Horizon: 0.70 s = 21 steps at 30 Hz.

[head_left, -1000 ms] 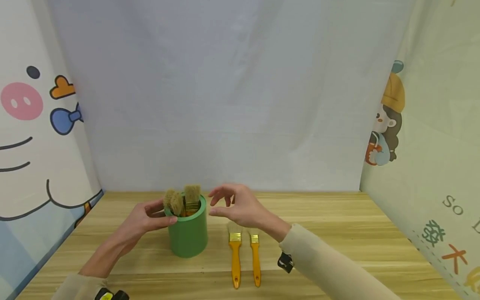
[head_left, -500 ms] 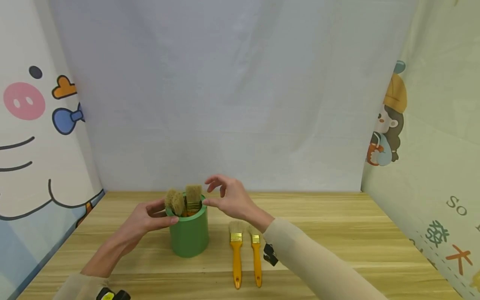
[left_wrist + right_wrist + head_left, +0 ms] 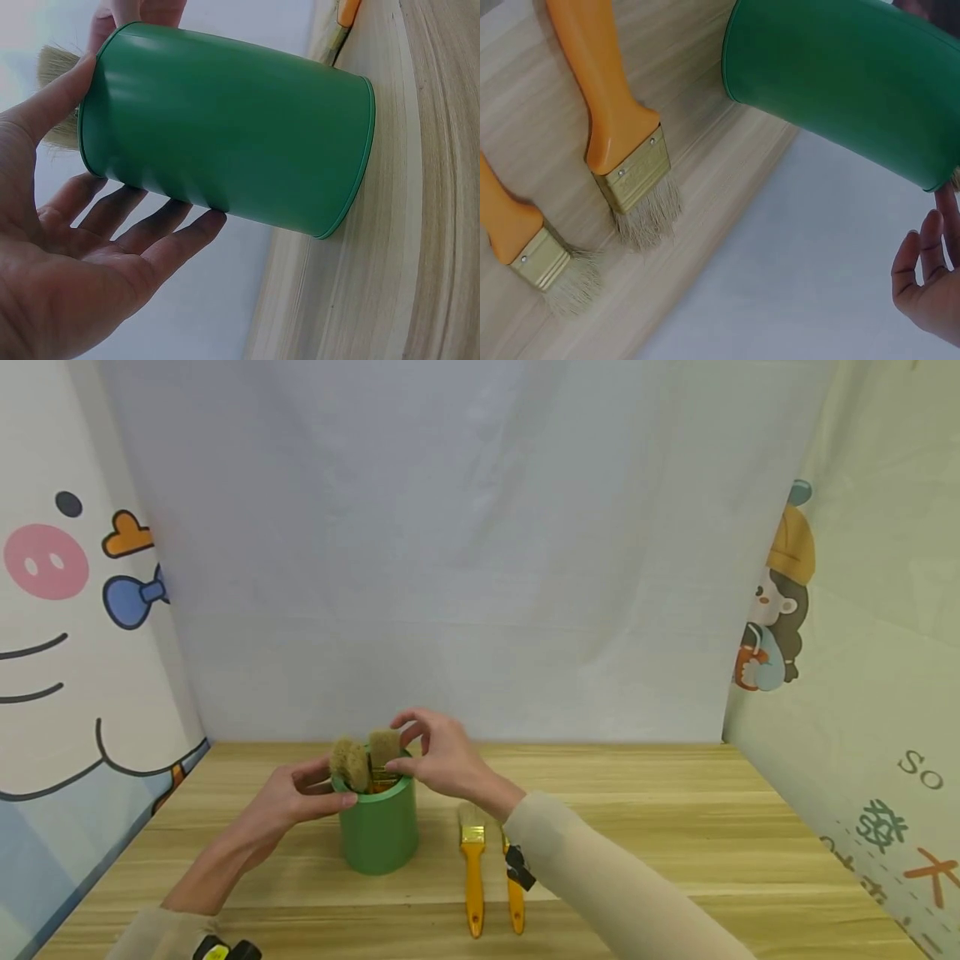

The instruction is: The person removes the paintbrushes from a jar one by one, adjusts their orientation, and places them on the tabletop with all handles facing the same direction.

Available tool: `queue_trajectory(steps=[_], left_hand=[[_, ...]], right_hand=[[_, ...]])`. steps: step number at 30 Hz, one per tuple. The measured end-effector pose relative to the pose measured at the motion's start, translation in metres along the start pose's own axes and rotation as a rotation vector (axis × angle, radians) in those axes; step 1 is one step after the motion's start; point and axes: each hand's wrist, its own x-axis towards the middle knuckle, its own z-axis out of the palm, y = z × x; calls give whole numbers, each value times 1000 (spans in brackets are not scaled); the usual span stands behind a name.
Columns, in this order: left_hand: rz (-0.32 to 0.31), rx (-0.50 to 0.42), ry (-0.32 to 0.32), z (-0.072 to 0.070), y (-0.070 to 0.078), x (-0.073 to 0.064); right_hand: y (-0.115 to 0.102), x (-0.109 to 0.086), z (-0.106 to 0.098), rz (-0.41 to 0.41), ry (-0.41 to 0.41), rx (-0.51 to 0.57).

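A green cylindrical pot (image 3: pixel 378 835) stands upright on the table, with several paintbrushes in it, bristles up. My left hand (image 3: pixel 288 797) holds the pot from the left; in the left wrist view its thumb lies at the rim and its fingers (image 3: pixel 161 225) against the side. Over the pot's right rim, my right hand (image 3: pixel 446 758) pinches the flat paintbrush (image 3: pixel 385 745) near its metal band, thumb in front and forefinger behind. Bushier bristles (image 3: pixel 352 764) rise beside it on the left. In the right wrist view the fingertips are partly cut off by the frame.
Right of the pot lie two orange-handled paintbrushes, a wider one (image 3: pixel 473 881) and a narrower one (image 3: pixel 516 902), bristles away from me. My right sleeve partly covers the narrower. A pale cloth backdrop (image 3: pixel 465 568) hangs behind the wooden table (image 3: pixel 675 827), with printed sheets at both sides.
My right hand has moved left, from beside the pot to the flat paintbrush inside it, and thumb and forefinger have closed on it. The left hand and the pot stay put.
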Motion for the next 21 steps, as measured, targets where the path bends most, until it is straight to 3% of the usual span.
queue_trajectory(steps=[8, 21], left_hand=[[1, 2, 2, -1, -2, 0], [10, -2, 1, -1, -2, 1]], right_hand=[[-3, 5, 7, 8, -13, -74], [-5, 5, 3, -33, 8, 78]])
